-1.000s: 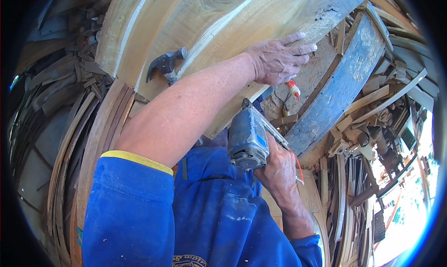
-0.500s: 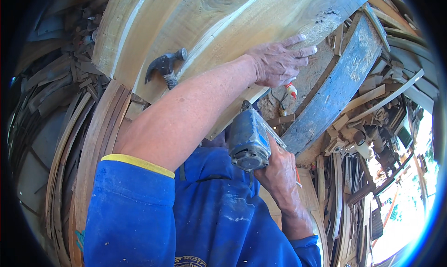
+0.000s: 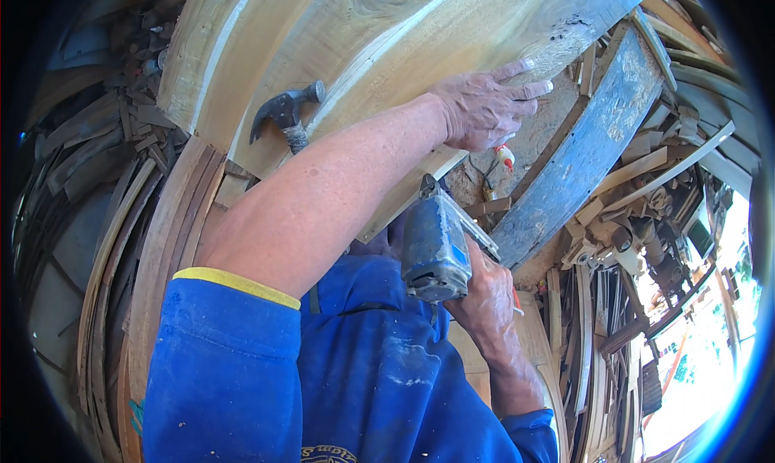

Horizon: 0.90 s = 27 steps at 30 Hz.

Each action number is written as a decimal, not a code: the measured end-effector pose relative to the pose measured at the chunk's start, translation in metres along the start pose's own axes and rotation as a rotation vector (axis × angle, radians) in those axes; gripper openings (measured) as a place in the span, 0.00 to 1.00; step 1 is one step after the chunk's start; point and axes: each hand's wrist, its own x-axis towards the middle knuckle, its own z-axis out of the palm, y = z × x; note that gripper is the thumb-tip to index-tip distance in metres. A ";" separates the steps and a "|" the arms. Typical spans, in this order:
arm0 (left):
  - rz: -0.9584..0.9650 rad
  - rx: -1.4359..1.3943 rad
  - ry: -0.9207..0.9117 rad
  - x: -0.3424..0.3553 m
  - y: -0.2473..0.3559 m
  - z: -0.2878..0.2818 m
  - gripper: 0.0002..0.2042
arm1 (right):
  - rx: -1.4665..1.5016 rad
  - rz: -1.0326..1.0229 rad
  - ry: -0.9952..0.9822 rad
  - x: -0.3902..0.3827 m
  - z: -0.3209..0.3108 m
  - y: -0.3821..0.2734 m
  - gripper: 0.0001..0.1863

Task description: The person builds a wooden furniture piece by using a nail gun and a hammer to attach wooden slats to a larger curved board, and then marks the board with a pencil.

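My left hand (image 3: 488, 112) lies over the near edge of a wide wooden board (image 3: 379, 27), its fingers stretched toward the right. In my right hand (image 3: 487, 289) is a worn blue-grey nail gun (image 3: 436, 245), held close to my body just below the board's edge. The handle and most of my right fingers are hidden behind the tool. A claw hammer (image 3: 289, 114) rests on the board beside my left forearm, which covers most of its handle. Just below my left hand, the red tip of a white bottle (image 3: 505, 158) shows.
A blue-grey weathered plank (image 3: 585, 152) slants along the right of the board. Wood strips (image 3: 165, 253) stretch along the left side. Scrap wood (image 3: 638, 229) is heaped at the right, with more offcuts (image 3: 89, 148) at the far left.
The nail gun has shifted very slightly to the right and turned a little in my right hand. My left hand stays on the board's edge.
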 end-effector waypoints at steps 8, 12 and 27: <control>-0.001 0.018 0.016 -0.001 -0.002 0.000 0.13 | 0.109 0.040 0.008 0.004 -0.001 0.001 0.39; -0.002 0.015 0.012 -0.002 -0.002 0.001 0.13 | 0.098 0.050 0.026 0.006 -0.001 -0.004 0.38; -0.012 0.023 0.179 0.000 0.000 0.002 0.20 | 0.083 0.046 0.020 -0.016 -0.014 0.021 0.39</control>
